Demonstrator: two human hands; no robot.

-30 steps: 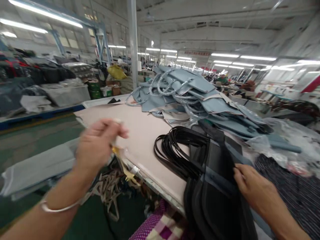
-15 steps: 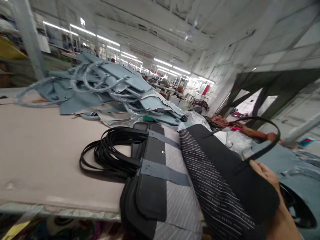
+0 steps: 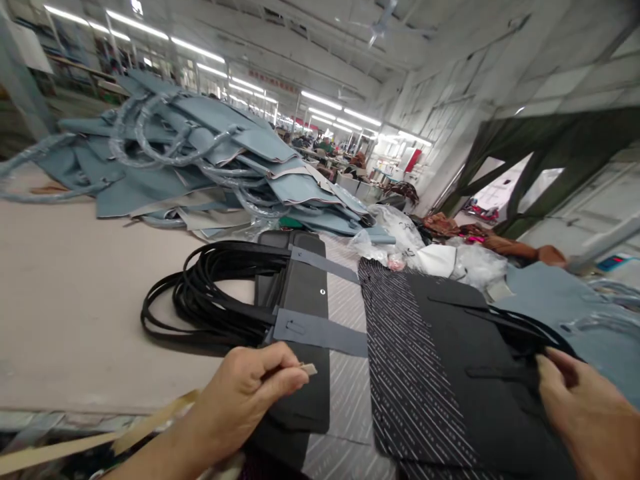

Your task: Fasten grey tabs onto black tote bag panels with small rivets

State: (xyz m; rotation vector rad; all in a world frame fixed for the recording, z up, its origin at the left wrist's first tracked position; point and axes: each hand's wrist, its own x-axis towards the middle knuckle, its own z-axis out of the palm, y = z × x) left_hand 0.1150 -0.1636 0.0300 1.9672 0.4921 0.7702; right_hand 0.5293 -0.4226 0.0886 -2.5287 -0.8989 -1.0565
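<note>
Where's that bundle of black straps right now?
In the head view, the bundle of black straps lies on the tan table, left of the black bag panels and just beyond the left hand.

Bare table (image 3: 75,300) lies open leftward; black straps (image 3: 210,300) and blue bag heap (image 3: 200,167) (piled high) crowd the middle.

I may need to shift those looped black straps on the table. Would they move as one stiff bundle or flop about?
The black straps are thin, loosely looped bands, so they would probably sag and spread when lifted. Their ends run under the black panels, so a push would likely drag or snag. They lie flat on the table, so rolling seems unlikely.
</note>
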